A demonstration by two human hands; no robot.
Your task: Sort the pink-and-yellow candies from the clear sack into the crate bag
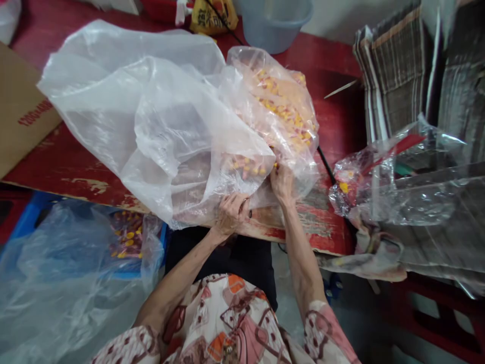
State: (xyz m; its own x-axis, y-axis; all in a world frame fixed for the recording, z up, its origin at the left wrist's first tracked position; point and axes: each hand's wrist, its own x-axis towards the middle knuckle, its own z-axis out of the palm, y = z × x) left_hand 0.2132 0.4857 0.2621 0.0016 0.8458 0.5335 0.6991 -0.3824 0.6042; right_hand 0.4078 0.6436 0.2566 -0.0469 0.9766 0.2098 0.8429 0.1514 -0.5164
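A big clear plastic bag lies crumpled on the red table. Beside it, to the right, a second clear bag holds many small yellow and pink pieces. My left hand is closed, gripping the lower edge of the big bag near the table's front edge. A dark ring shows on one finger. My right hand is closed on the plastic where the two bags meet, just under the yellow and pink pieces. Its fingertips are hidden in the plastic.
A cardboard sheet lies at the left. A blue basin and a yellow packet stand at the back. Folded cartons and clear wrapping fill the right. Below left, a blue crate lined with plastic holds more pieces.
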